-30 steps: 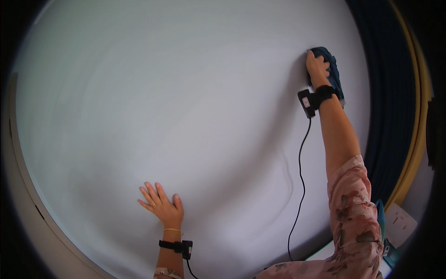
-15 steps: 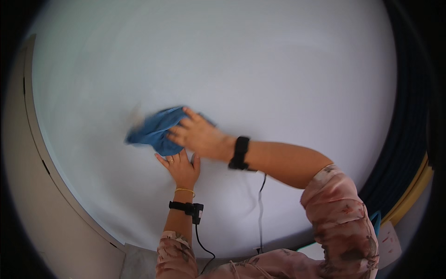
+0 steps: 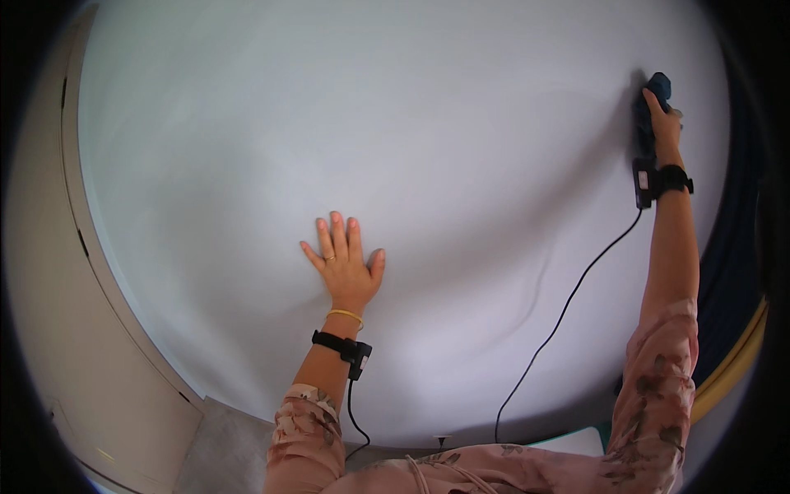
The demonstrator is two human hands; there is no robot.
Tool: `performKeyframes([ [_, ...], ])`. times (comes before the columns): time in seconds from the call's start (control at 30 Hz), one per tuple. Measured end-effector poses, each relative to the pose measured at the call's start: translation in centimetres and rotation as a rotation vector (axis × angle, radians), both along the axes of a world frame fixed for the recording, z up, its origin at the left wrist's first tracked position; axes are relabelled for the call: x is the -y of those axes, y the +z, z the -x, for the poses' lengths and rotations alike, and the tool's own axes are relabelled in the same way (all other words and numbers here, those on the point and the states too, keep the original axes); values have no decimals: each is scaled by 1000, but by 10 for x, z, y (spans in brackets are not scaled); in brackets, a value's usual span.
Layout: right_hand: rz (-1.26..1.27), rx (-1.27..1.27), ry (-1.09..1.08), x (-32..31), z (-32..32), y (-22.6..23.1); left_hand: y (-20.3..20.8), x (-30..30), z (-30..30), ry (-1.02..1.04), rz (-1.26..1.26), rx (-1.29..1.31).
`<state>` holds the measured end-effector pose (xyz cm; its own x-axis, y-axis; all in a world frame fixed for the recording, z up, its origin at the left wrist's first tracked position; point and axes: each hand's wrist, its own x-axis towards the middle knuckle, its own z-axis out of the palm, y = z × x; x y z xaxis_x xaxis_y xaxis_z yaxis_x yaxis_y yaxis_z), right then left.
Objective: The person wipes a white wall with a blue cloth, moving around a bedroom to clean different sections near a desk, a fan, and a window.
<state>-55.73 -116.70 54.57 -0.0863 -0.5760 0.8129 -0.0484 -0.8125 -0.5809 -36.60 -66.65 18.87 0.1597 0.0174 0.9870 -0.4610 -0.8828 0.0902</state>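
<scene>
My left hand point(image 3: 350, 267) lies flat against a pale wall point(image 3: 370, 123), fingers spread and holding nothing. A ring and a yellow bracelet show on it. Far up at the right, my right hand point(image 3: 666, 128) is closed on a dark blue cloth point(image 3: 659, 85) at the wall's right side. The cloth is bunched up and partly hidden behind the fingers. Each wrist wears a black strap with a small box, the left box point(image 3: 360, 360) and the right box point(image 3: 643, 183), and a black cable point(image 3: 568, 303) hangs from the right one.
A beige door point(image 3: 49, 272) with its frame stands along the left. Dark blue curtain fabric point(image 3: 732, 247) hangs at the right edge, above a yellow strip point(image 3: 728, 375). Grey floor point(image 3: 226, 445) shows at lower left. A white surface with a green edge point(image 3: 576, 442) sits low at the right.
My right hand has swept the cloth from left of centre to the upper right, with the arm now stretched out. My left hand, partly covered by the cloth before, now shows fully and sits slightly further right.
</scene>
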Motion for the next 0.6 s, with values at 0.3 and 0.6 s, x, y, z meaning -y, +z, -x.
performKeyframes([
  [0.3, 603, 135, 54, -146, -38, -66, 11, -4, 10, -35, 26, 8],
  [0.6, 1677, -498, 414, -323, -127, -254, -33, -3, -27, -76, 28, -93],
])
